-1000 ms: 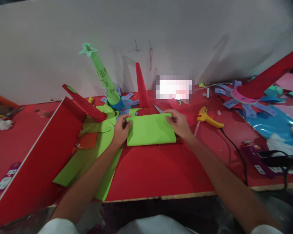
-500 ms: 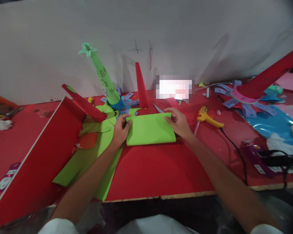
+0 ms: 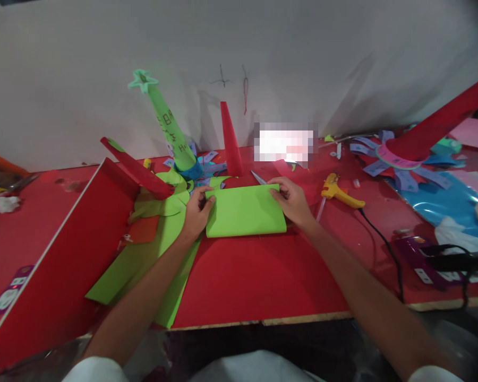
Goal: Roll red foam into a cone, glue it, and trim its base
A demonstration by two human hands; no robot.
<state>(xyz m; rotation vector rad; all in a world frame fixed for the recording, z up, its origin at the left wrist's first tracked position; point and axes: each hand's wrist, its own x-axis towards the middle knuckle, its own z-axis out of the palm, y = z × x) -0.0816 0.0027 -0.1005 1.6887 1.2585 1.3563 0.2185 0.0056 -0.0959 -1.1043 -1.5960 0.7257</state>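
Between my hands is a folded lime-green paper sheet [image 3: 245, 212], its rounded fold facing me. My left hand [image 3: 199, 209] grips its upper left corner, thumb in front and fingers curled behind. At the upper right corner my right hand [image 3: 290, 199] pinches the same sheet. Under it lies a large red sheet [image 3: 258, 281] reaching the table's front edge. Scissors [image 3: 258, 178] show a blade just beyond my right fingers. Left of my left hand, a red paper cone [image 3: 141, 170] leans over green cut-out paper [image 3: 175, 199].
A yellow glue gun [image 3: 340, 192] with a black cord lies right of my right hand. A red cone [image 3: 231, 143] and a green star-topped cone [image 3: 169, 127] stand at the back. A red panel [image 3: 63, 254] stands at left. A purple box [image 3: 420, 260] sits at right.
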